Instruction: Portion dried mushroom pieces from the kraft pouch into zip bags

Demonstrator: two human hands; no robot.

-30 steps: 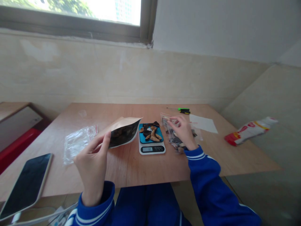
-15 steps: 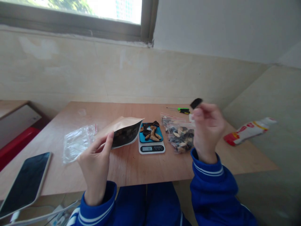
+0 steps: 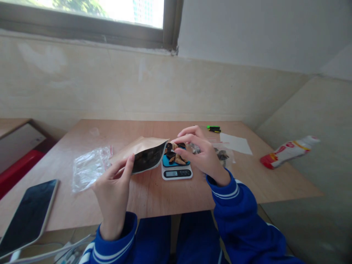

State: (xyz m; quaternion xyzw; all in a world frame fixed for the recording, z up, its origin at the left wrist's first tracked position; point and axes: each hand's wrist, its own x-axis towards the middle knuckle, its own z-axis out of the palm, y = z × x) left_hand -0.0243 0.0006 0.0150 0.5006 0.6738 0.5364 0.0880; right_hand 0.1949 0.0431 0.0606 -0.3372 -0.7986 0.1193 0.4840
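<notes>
My left hand (image 3: 117, 183) is closed on the near edge of a brown paper pouch (image 3: 134, 148), whose dark mouth gapes toward the right. A small white kitchen scale (image 3: 168, 175) with a blue top stands just beyond that mouth. Several dried brown and black curled pieces (image 3: 180, 160) lie on the scale. My right hand (image 3: 202, 150) hovers over the scale's right side, fingers and thumb apart around the pieces, and it appears to hold nothing. Behind this hand, partly hidden, are clear zip bags (image 3: 223, 156) with more dried pieces.
A clear plastic bag (image 3: 90, 167) lies left of the pouch, and a phone (image 3: 29, 212) rests at the table's left front. Toward the back are screwdrivers (image 3: 213, 128) and a white paper (image 3: 236, 143). A red and white bottle (image 3: 288, 152) is at the right.
My right hand has come down and left to the scale. The black piece it pinched earlier no longer shows in its fingers. My left hand still grips the pouch.
</notes>
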